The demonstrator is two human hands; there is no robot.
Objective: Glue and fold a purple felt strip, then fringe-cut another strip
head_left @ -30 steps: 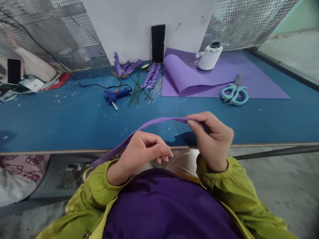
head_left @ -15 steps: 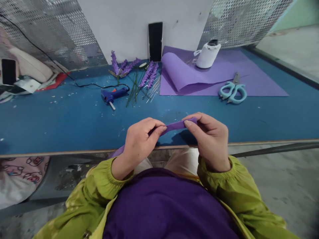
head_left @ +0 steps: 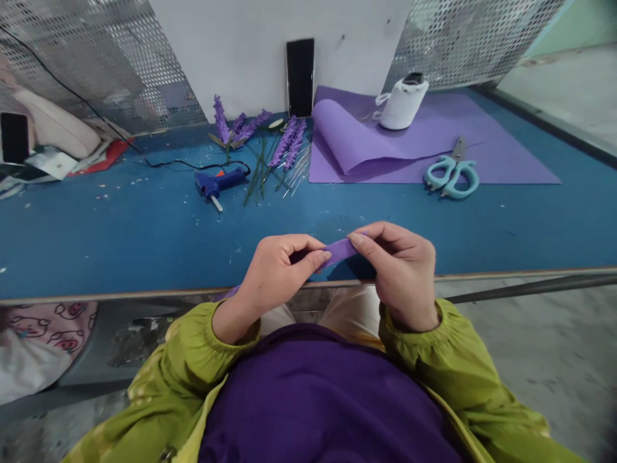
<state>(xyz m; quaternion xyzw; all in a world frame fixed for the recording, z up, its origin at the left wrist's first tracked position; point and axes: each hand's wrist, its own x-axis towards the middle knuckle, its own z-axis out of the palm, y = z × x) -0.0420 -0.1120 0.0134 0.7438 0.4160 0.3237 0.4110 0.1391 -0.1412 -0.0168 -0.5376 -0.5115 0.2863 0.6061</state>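
A narrow purple strip (head_left: 340, 249) is pinched between both my hands just above the near edge of the blue table (head_left: 120, 244). My left hand (head_left: 277, 270) is closed on its left part, and the rest of the strip trails down behind that hand below the table edge. My right hand (head_left: 398, 267) is closed on the strip's right end with thumb and fingers. The two hands are close together, only a short piece of strip showing between them.
Farther back lie a blue glue gun (head_left: 218, 182) with a black cord, purple flower stems (head_left: 270, 151), a curled purple sheet (head_left: 385, 145), teal scissors (head_left: 450, 175), a white spool (head_left: 400, 103) and an upright black phone (head_left: 299, 77). Perforated metal panels stand behind.
My left hand has slid right along the strip towards my right hand. The long span of strip between them has shrunk to a short piece. Both hands have sunk slightly.
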